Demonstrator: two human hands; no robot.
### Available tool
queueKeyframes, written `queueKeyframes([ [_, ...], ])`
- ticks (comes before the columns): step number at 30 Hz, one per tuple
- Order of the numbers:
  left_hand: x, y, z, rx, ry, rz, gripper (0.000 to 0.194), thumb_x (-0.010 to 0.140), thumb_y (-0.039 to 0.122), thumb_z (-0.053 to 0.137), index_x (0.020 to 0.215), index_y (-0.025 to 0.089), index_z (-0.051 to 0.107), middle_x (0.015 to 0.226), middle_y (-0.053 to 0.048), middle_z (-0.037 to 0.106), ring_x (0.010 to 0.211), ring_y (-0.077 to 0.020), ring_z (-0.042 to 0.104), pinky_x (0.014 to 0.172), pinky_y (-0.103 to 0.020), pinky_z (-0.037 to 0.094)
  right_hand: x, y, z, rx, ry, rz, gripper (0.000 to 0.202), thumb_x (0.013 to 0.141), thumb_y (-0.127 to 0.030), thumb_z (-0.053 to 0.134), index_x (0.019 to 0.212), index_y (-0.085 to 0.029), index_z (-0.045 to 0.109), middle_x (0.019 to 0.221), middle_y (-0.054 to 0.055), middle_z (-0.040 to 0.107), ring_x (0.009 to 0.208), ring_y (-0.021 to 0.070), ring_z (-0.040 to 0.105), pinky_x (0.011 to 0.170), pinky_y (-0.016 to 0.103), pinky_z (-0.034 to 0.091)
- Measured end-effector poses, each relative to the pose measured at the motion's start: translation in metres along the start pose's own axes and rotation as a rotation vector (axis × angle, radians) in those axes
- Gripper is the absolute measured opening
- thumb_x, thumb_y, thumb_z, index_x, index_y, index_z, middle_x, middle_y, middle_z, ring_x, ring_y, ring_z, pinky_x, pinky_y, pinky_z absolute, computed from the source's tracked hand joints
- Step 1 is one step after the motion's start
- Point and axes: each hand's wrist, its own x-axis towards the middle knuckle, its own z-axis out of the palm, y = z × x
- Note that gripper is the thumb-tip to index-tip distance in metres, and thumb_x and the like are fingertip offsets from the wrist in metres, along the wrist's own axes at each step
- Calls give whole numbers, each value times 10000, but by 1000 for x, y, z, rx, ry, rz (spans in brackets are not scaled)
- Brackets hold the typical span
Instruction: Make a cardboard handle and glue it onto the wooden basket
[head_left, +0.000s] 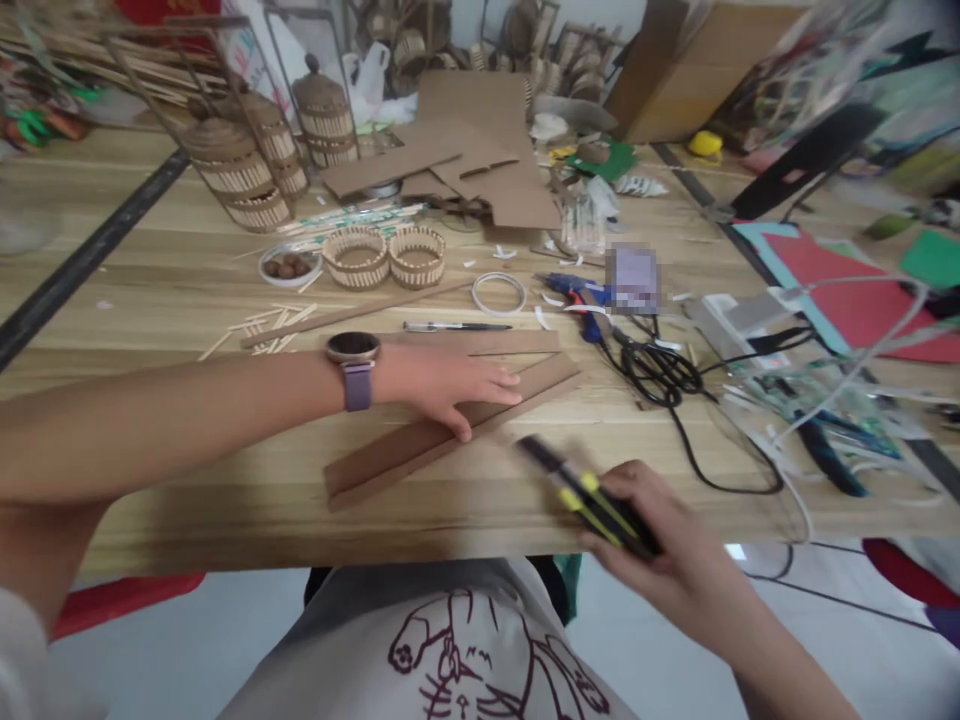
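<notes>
My left hand (454,385), with a watch (354,350) on its wrist, lies with fingers spread on a strip of brown cardboard (390,455) near the table's front edge. Another cardboard strip (517,343) lies just behind it, partly under the hand and wrist. My right hand (660,540) is closed around a black and yellow utility knife (592,500), held above the front edge with its dark tip pointing left toward the cardboard. Motion blurs the knife's tip, so the blade is hard to make out. A pen (457,326) lies beyond the strips.
Two small stick baskets (356,258), a bowl of nuts (289,265) and a tape ring (499,293) stand mid-table. A blue glue gun (574,290) and coiled black cable (660,370) lie to the right. Cardboard sheets (480,120) and lidded stick lanterns (232,170) occupy the back.
</notes>
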Motion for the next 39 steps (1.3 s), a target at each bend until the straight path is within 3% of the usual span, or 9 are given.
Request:
queueKeyframes([
  [4,-7,22,11,141,175,-133,516,943,419,596,1381,149,554,1424,-160,574,1311,-313,506,1095,-423,385,-9,21,-14,439,242,384,221,896,-416,659,975,-236,559,827,15,616,585,141,594,481,250,513],
  [7,-12,48,23,265,219,-347,522,890,508,649,1256,137,610,1222,-163,652,1108,-329,581,945,-437,460,0,24,-12,743,332,419,339,867,-507,688,1040,-241,569,768,-8,607,544,127,572,450,234,492],
  [9,-15,59,31,282,219,-419,406,885,412,680,1174,133,620,1212,-154,630,1087,-323,575,901,-419,470,11,23,-10,852,351,453,403,864,-578,664,1051,-229,589,701,-25,580,503,114,545,416,214,458],
  [17,-49,48,41,72,268,-441,152,882,172,600,1031,202,611,1125,-67,591,1012,-252,570,842,-361,458,46,13,-2,950,248,537,503,778,-672,672,891,-189,587,587,-31,584,406,102,514,361,197,380],
  [24,-66,43,48,36,298,-484,130,865,171,626,992,195,625,1154,-76,606,1047,-273,569,899,-431,481,73,7,-6,881,231,457,235,856,-442,546,912,-214,534,599,-54,578,425,108,507,399,214,387],
  [29,-62,48,58,113,376,-494,54,889,140,595,879,177,634,1108,-85,634,1026,-264,587,905,-435,505,113,10,-12,666,161,371,80,834,-295,450,892,-244,469,668,-47,597,482,142,541,450,252,422],
  [32,-61,51,62,204,442,-474,66,879,133,601,840,174,634,1059,-85,649,995,-262,591,878,-423,519,144,12,-13,188,132,267,162,845,-246,436,990,-225,504,702,3,644,591,198,598,556,292,451],
  [35,-62,55,63,301,511,-452,75,863,121,612,809,172,616,988,-73,659,934,-247,599,818,-391,527,172,13,-8,-372,150,132,292,895,-215,433,1161,-149,534,951,147,714,802,276,652,689,345,450],
  [39,-63,58,61,501,577,-445,107,884,93,561,817,170,592,828,-53,651,768,-227,600,670,-355,503,196,13,5,-724,72,-10,302,966,-256,485,1224,-140,592,1145,191,677,1007,314,639,869,396,426],
])
